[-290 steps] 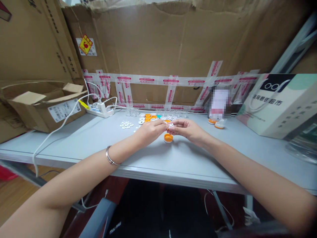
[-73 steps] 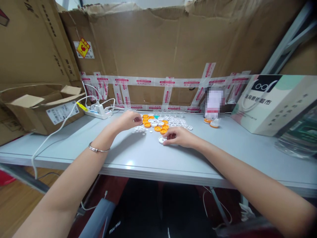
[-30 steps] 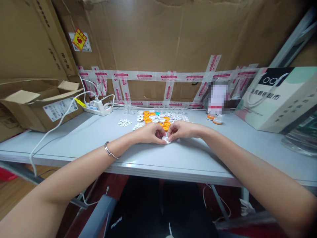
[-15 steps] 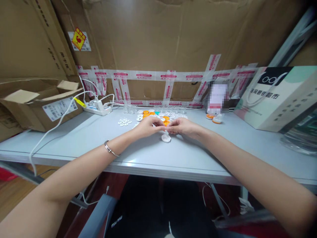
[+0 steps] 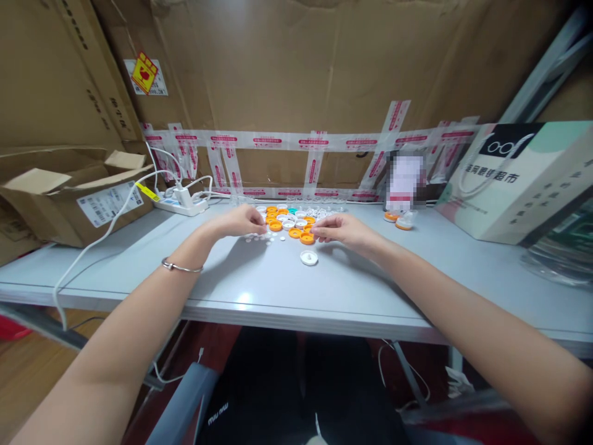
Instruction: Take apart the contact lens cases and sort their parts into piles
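A round white piece [image 5: 309, 258] with a small knob in its middle lies near the front of the grey table. Behind it is a cluster of orange rings [image 5: 295, 233] and white rings [image 5: 288, 225]. My left hand [image 5: 245, 220] is over the small white discs [image 5: 256, 237] left of the cluster, fingers bent together; what they hold, if anything, is hidden. At the cluster's right edge, my right hand [image 5: 336, 228] has its fingers pinched beside an orange ring; its fingertips' contents are too small to make out.
An open cardboard box [image 5: 69, 191] and a white power strip [image 5: 183, 203] stand at the left. On the right are a phone [image 5: 404, 179], orange-rimmed pieces [image 5: 404, 221], a paper bag [image 5: 504, 185] and a clear plastic container [image 5: 563, 247].
My left hand has moved left, away from my right hand, to the small white discs. My right hand has hardly moved. The round white piece now shows uncovered.
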Tool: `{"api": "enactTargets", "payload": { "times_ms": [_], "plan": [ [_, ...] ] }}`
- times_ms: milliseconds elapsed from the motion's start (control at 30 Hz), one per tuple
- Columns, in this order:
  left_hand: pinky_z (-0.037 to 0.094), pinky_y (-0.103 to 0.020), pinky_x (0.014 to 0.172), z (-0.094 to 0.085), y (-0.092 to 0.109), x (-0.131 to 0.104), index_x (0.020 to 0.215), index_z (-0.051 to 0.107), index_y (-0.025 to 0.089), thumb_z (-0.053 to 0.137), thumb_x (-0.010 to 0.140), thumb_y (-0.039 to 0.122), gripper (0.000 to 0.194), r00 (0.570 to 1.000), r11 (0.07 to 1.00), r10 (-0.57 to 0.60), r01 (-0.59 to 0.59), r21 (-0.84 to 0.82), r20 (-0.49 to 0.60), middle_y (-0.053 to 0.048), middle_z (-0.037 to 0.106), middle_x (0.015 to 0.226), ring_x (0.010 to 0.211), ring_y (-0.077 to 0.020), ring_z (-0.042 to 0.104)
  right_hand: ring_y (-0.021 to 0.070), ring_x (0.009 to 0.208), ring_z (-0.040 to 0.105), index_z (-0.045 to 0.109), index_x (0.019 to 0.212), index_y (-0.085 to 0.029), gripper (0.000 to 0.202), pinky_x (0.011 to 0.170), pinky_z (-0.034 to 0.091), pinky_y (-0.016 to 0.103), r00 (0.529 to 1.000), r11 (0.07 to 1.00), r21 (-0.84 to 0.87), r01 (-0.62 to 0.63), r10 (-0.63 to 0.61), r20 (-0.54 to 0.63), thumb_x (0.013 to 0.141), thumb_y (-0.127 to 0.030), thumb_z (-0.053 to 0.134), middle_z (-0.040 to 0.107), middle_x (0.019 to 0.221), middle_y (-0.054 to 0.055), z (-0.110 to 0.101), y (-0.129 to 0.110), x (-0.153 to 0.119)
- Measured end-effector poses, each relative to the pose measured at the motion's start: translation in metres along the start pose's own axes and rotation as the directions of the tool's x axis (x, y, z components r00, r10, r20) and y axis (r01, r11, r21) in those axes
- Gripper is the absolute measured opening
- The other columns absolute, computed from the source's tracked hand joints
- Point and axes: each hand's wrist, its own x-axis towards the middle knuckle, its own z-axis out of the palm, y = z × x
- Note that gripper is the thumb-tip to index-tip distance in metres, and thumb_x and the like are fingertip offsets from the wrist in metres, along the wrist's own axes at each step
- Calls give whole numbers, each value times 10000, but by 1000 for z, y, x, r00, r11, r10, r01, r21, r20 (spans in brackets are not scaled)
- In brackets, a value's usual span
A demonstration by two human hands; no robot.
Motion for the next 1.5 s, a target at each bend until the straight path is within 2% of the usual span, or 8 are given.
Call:
{"api": "enactTargets", "payload": {
  "times_ms": [133, 267, 367, 467, 567, 767, 1067, 1500],
  "plan": [
    [349, -205, 536, -9, -13, 0, 704, 693, 162, 608, 616, 293, 180, 985, 989, -88, 70, 128, 148, -13, 656, 677, 629, -133, 526, 137, 656, 566, 661, 722, -156, 264, 616, 436, 271, 998, 986, -166, -6, 16, 58, 613, -390, 717, 661, 742, 51, -6, -1, -5],
    [360, -206, 554, -6, -14, 3, 735, 702, 175, 618, 607, 298, 197, 984, 981, -99, 71, 179, 151, -11, 676, 724, 664, -145, 544, 152, 725, 545, 662, 835, -180, 371, 641, 407, 274, 972, 928, -369, 57, 33, 234, 628, -487, 676, 641, 812, 41, -11, -6, -11],
    [356, -211, 531, -2, -11, 4, 729, 688, 149, 604, 640, 292, 189, 994, 978, -74, 58, 199, 74, -20, 662, 682, 612, -136, 532, 157, 752, 523, 628, 968, -195, 505, 644, 393, 271, 946, 865, -490, 106, 64, 317, 579, -508, 703, 610, 854, 29, -13, -7, -14],
    [364, -210, 539, 9, 1, 4, 737, 658, 128, 562, 713, 293, 193, 984, 988, 106, -88, 130, -141, -27, 648, 682, 608, -126, 532, 137, 713, 497, 593, 1016, -192, 543, 624, 381, 259, 934, 848, -502, 168, 26, 357, 577, -489, 711, 574, 831, 15, -11, -4, -13],
    [390, -205, 604, 28, 21, 3, 775, 645, 135, 546, 762, 251, 154, 883, 912, 410, -397, 101, -227, -27, 650, 736, 670, -117, 549, 119, 676, 478, 594, 1011, -185, 489, 607, 368, 249, 922, 866, -451, 216, -29, 386, 616, -458, 691, 547, 782, 2, -7, 0, -11],
    [402, -234, 709, 57, 45, 0, 807, 653, 160, 542, 816, 224, 129, 649, 634, 761, -737, 236, -17, -48, 638, 795, 759, -132, 564, 97, 618, 453, 635, 850, -159, 369, 562, 343, 233, 906, 909, -349, 230, -69, 417, 609, -431, 700, 529, 687, -18, -4, 7, -6],
    [335, -278, 676, 61, 41, 2, 822, 646, 181, 476, 871, 313, 221, 553, 406, 831, -673, 618, 56, -45, 658, 826, 768, -148, 572, 94, 574, 455, 657, 756, -147, 329, 537, 335, 238, 927, 932, -303, 198, -78, 367, 558, -398, 734, 545, 616, -27, 0, 11, -4],
    [308, -288, 650, 59, 46, -3, 725, 576, 141, 372, 912, 179, 279, 486, 192, 852, -635, 748, 194, -52, 607, 718, 674, -132, 508, 90, 564, 444, 664, 755, -124, 353, 523, 321, 236, 950, 939, -299, 171, -77, 303, 533, -388, 741, 537, 589, -32, 4, 9, -7]
  ]
}}
